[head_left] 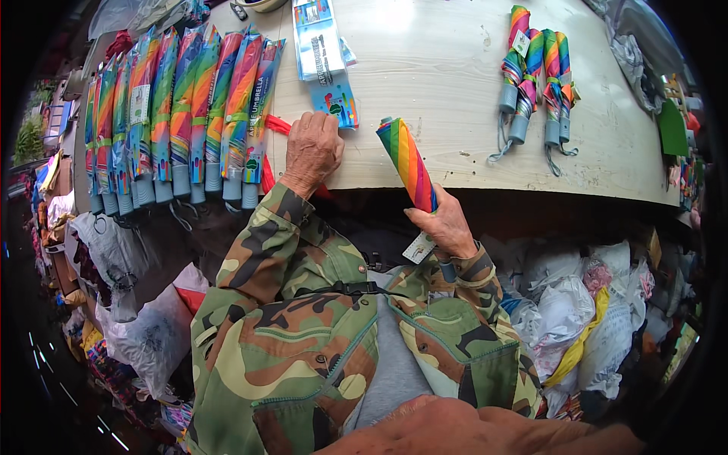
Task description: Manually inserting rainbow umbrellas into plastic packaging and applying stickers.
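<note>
We hold a folded rainbow umbrella (409,163) upright in our right hand (446,224), fingers wrapped round its lower end at the counter (455,68) edge. Our left hand (311,148) rests fingers-down on a red sleeve (277,125) just beside the row of sleeved umbrellas (182,106). To do this well, we judge the left should pinch the sleeve mouth wide while the right keeps the canopy tightly rolled.

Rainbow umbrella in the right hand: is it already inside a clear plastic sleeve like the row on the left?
No: the rainbow umbrella in the right hand is bare, unlike the sleeved umbrellas.
</note>
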Demonstrator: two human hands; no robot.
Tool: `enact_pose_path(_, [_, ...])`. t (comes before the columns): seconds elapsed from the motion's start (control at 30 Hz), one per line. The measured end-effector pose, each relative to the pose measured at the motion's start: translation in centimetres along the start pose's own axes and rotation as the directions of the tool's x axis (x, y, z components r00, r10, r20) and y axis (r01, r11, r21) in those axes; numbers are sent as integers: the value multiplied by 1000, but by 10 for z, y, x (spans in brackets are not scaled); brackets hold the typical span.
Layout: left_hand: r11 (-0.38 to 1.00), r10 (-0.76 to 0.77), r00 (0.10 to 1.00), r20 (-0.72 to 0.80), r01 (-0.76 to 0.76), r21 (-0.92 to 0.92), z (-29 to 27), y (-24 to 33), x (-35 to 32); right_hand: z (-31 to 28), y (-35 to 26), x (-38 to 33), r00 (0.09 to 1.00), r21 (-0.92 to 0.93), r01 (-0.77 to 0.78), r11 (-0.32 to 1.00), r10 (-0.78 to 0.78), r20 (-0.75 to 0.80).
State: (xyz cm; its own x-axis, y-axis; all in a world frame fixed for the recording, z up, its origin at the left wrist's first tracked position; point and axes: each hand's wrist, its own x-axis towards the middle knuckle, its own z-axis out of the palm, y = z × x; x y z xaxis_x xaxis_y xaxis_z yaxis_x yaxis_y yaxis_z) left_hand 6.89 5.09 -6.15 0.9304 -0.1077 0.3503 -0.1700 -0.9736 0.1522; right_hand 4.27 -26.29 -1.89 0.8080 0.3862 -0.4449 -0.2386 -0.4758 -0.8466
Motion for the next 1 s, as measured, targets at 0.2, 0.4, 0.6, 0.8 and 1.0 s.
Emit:
enact_pose_path(0.2, [997,11,999,-30,-13,-73,1,-7,1,1,6,0,1000,11,-13,1000,13,-5])
enact_pose_path(0.4, [966,-75,997,27,79,-246,-7,-1,4,1,6,-3,999,-22,30,999,-31,-26])
enact_pose_path(0.6, [949,-103,981,162,146,-279,5,27,9,6,-24,4,964,-154,234,960,-250,-94])
enact_pose_path(0.8, [694,-179,890,418,416,-588,1,-4,30,7,-1,17,872,-529,360,768,-479,-102])
enact_pose_path(1.0, [273,-45,613,788,767,-581,-6,-22,41,4,0,11,881,-529,329,782,-457,-127])
